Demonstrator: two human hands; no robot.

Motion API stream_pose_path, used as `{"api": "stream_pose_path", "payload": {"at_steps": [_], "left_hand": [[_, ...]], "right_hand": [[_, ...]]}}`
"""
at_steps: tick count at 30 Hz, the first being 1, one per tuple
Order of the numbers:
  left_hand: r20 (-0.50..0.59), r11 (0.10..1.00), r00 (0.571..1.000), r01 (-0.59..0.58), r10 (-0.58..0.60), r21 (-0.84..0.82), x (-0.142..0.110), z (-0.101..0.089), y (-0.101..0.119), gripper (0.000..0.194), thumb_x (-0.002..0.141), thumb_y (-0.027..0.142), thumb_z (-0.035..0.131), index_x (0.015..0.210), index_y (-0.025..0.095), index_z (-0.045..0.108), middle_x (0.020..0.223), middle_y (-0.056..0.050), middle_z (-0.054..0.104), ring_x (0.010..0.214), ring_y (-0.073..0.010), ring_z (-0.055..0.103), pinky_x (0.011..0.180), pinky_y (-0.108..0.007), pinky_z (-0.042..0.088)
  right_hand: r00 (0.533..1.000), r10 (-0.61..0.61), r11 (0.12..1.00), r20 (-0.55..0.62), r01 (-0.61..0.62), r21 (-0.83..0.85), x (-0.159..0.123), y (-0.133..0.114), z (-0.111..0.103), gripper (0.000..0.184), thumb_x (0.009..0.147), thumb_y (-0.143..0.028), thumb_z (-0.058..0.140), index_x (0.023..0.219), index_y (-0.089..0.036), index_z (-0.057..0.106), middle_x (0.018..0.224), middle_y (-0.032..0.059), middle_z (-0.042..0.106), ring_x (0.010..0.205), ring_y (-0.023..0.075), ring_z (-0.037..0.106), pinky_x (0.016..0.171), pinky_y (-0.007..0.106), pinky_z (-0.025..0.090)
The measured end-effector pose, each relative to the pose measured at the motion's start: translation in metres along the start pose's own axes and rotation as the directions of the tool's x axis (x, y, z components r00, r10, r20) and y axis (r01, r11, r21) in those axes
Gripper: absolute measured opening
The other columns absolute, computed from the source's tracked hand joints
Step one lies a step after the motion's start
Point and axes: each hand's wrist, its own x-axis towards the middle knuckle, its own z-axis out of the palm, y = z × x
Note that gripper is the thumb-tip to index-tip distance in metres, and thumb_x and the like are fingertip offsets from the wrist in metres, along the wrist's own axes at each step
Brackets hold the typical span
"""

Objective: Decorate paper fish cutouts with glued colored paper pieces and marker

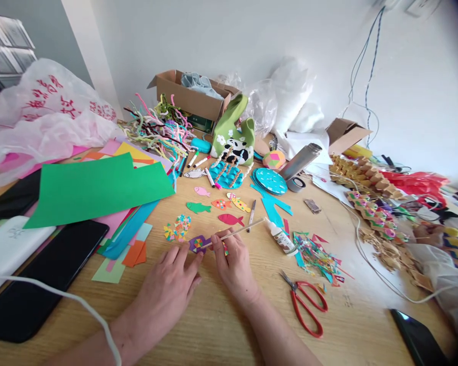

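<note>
A thin wooden stick (252, 225) is pinched in my right hand (234, 264), its tip resting on a small purple paper fish (195, 243). My left hand (166, 282) lies palm down with fingers apart, fingertips at the fish's lower edge. Part of another piece with coloured bits shows beside my right fingers, mostly covered. Just beyond are a red paper fish (231, 219), a green paper fish (198, 207) and a fish covered in paper scraps (178, 227). A white glue bottle (280, 238) lies on its side to the right, near a grey pen (251, 216).
Red-handled scissors (307, 307) lie right of my hands, below a pile of paper scraps (318, 256). Green paper sheets (95, 190) and a black phone (49, 284) occupy the left. A metal flask (301, 161) leans behind. At far right, another person's hand (429, 236) is visible.
</note>
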Motion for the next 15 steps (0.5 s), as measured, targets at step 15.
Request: {"api": "stream_pose_path", "payload": {"at_steps": [15], "left_hand": [[0.023, 1.000, 1.000, 0.015, -0.015, -0.002, -0.001, 0.007, 0.002, 0.042, 0.094, 0.022, 0.055, 0.135, 0.015, 0.058, 0.139, -0.023, 0.056, 0.127, -0.0354, 0.053, 0.103, -0.053, 0.047]], "right_hand": [[0.994, 0.095, 0.994, -0.053, -0.092, 0.059, 0.023, -0.007, -0.001, 0.027, 0.101, -0.026, 0.047, 0.075, -0.022, 0.056, 0.070, 0.0013, 0.064, 0.066, 0.0170, 0.059, 0.064, 0.028, 0.045]]}}
